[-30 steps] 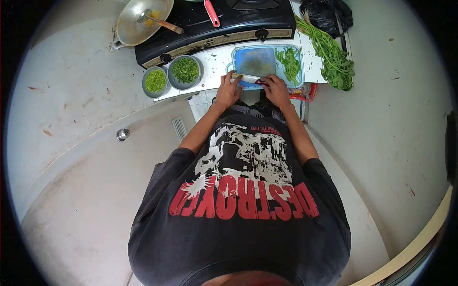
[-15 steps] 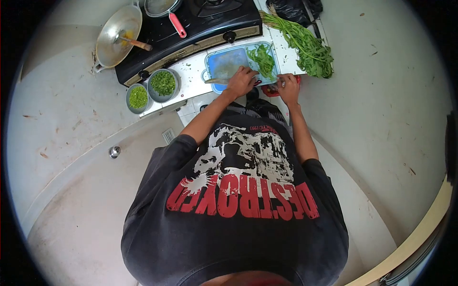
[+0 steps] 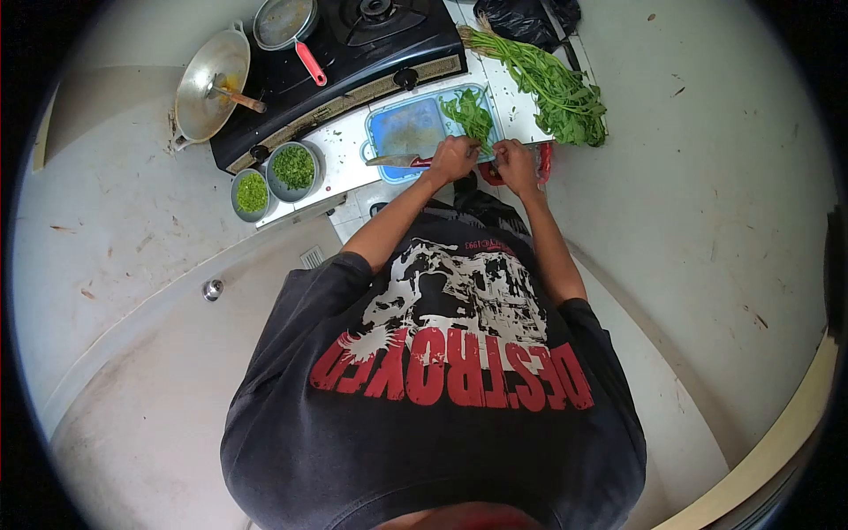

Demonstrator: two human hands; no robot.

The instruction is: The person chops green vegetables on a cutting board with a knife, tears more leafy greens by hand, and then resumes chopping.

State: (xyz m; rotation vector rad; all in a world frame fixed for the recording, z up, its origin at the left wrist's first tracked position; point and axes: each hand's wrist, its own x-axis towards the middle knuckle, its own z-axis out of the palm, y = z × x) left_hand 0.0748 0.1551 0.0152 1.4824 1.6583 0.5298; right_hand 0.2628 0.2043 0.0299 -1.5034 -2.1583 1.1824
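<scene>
A small bunch of leafy greens (image 3: pixel 470 117) lies on the right part of a blue cutting board (image 3: pixel 386 131). My left hand (image 3: pixel 455 157) is at the board's near edge, its fingers closed on the lower ends of the greens. Close beside it on the right, my right hand (image 3: pixel 516 165) has its fingers pinched together; the small piece between them is hard to make out. A knife (image 3: pixel 393 161) rests along the board's near side with its blade pointing left, and its red handle runs partly under my left hand.
A larger bunch of greens (image 3: pixel 556 102) lies on the counter's right end, near a black plastic bag (image 3: pixel 517 21). Two bowls of chopped greens (image 3: pixel 294 168) (image 3: pixel 252 193) stand left. Behind are a black stove (image 3: pixel 353 66), a wok (image 3: pixel 199 97) and a red-handled pan (image 3: pixel 284 19).
My hands have come closer together, with the left shifting right and uncovering part of the knife's red handle. The whole view has shifted slightly.
</scene>
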